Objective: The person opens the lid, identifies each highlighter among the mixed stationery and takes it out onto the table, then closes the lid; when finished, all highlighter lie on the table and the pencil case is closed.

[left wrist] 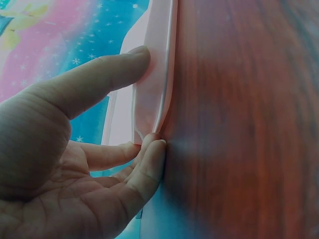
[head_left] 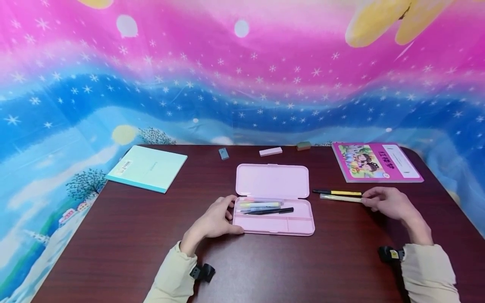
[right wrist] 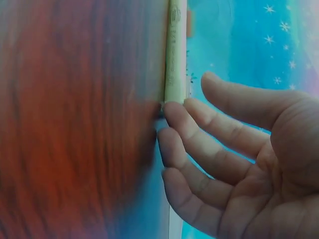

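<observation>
A pink pencil case (head_left: 273, 227) lies with its lid (head_left: 272, 181) raised on the dark wooden table. Inside are several pens, among them a black pen (head_left: 270, 211). My left hand (head_left: 216, 219) grips the case's left end, thumb along the front side and fingers round the corner, as the left wrist view shows at the case wall (left wrist: 155, 69). To the right lie a yellow-and-black pen (head_left: 345, 193) and a pale yellow-green pen (head_left: 342, 198). My right hand (head_left: 390, 202) touches the pale pen's near end (right wrist: 174, 74) with its fingertips; its thumb stands apart from the pen.
A mint-green notebook (head_left: 151, 168) lies at the back left, a pink picture-covered book (head_left: 377, 162) at the back right. Along the back edge are a blue-grey eraser (head_left: 224, 153), a pale pink block (head_left: 270, 151) and an olive block (head_left: 303, 146). A patterned cloth (head_left: 235, 92) hangs behind.
</observation>
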A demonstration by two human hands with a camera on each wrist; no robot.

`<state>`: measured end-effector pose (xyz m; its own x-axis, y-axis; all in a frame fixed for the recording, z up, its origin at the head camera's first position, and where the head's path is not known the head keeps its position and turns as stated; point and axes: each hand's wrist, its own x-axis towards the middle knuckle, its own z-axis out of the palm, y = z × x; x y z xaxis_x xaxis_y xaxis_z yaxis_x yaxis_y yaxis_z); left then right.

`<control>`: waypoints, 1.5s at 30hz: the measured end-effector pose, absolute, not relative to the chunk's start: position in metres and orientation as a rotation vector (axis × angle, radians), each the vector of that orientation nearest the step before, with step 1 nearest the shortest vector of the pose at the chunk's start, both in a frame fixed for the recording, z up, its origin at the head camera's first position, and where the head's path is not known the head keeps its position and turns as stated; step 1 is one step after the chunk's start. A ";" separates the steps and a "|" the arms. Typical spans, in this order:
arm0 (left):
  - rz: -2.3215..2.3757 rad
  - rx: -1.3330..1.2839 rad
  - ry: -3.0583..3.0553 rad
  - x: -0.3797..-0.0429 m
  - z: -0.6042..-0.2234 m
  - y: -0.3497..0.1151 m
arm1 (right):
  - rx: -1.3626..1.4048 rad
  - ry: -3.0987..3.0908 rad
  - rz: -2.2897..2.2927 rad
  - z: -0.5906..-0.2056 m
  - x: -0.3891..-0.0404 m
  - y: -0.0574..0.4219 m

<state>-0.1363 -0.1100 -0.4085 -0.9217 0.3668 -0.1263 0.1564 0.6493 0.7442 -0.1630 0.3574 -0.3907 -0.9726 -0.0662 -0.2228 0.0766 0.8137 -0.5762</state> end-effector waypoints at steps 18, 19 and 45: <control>1.135 0.448 2.605 -0.137 -0.409 -0.110 | -0.260 2.839 -1.077 -0.360 -0.158 0.324; 1.136 0.451 2.607 -0.137 -0.408 -0.109 | -0.261 2.846 -1.093 -0.358 -0.159 0.318; 1.137 0.455 2.604 -0.136 -0.409 -0.111 | -0.617 2.697 -1.230 -0.373 -0.181 0.183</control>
<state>-0.1358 -0.1111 -0.4091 -0.9161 0.3843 -0.1139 0.1777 0.6442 0.7440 -0.1814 0.1829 -0.3725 -0.9108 -0.4078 0.0638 -0.3156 0.5885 -0.7443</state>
